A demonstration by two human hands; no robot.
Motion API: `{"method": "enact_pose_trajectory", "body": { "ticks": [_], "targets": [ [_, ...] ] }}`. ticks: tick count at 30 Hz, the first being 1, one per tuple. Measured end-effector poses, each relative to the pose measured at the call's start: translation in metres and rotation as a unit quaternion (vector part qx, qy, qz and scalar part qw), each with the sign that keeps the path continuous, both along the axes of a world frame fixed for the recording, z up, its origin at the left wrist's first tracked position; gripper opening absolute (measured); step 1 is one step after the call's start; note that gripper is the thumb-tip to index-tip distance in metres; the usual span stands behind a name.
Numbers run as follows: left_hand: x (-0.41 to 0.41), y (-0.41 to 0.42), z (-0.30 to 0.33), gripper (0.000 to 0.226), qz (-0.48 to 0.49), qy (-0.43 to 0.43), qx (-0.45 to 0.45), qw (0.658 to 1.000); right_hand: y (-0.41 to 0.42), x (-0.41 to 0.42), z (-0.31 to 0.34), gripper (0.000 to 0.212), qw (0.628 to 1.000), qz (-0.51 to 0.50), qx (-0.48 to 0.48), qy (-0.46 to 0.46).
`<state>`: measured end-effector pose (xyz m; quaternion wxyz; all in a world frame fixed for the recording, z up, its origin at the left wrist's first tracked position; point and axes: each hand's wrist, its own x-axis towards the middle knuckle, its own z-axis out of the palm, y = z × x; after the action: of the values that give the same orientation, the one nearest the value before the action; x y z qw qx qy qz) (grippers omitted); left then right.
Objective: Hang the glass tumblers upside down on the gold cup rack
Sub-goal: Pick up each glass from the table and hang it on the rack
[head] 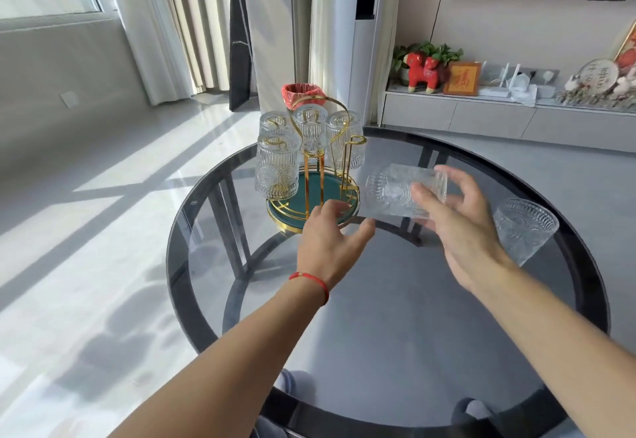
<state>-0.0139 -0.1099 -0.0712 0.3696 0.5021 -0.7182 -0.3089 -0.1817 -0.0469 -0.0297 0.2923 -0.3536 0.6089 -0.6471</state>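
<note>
The gold cup rack [311, 162] stands on its round green base [296, 212] at the far side of the round glass table [378, 300]. Several ribbed glass tumblers [277, 166] hang upside down on its pegs; one gold peg [354, 143] on the right is bare. My right hand [454, 217] holds a tumbler [395, 193] tilted on its side, just right of that peg. My left hand [330, 234] rests on the front rim of the green base, fingers spread. Another tumbler [523, 227] stands upright on the table at the right.
A red-lined bin [303, 93] stands on the floor behind the rack. A low cabinet [499, 117] with ornaments runs along the right wall. The table's dark rim [179, 252] circles the glass top. Curtains hang at the back left.
</note>
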Motion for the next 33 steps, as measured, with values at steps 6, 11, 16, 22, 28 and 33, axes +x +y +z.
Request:
{"method": "enact_pose_trajectory", "body": {
  "ticks": [6, 11, 16, 22, 28, 33],
  "targets": [
    [0.011, -0.008, -0.019, 0.066, -0.046, -0.349, -0.100, 0.931, -0.043, -0.007, 0.068, 0.062, 0.968, -0.039, -0.049, 0.242],
    [0.012, -0.011, -0.025, 0.065, -0.049, -0.392, -0.092, 0.914, -0.078, 0.005, 0.087, 0.069, 0.940, -0.031, -0.001, 0.339],
    [0.010, -0.013, -0.025, 0.060, -0.041, -0.403, -0.100, 0.909, -0.098, 0.019, 0.080, 0.076, 0.916, 0.001, 0.036, 0.400],
    [0.009, -0.014, -0.025, 0.055, -0.036, -0.415, -0.100, 0.904, -0.111, 0.032, 0.071, 0.077, 0.880, 0.045, 0.070, 0.468],
    [0.010, -0.014, -0.024, 0.046, -0.039, -0.413, -0.101, 0.904, -0.118, 0.037, 0.052, 0.071, 0.862, 0.041, 0.094, 0.496],
    [0.012, -0.013, -0.023, 0.045, -0.041, -0.411, -0.099, 0.905, -0.116, 0.038, 0.043, 0.081, 0.868, 0.023, 0.074, 0.490]
  ]
}}
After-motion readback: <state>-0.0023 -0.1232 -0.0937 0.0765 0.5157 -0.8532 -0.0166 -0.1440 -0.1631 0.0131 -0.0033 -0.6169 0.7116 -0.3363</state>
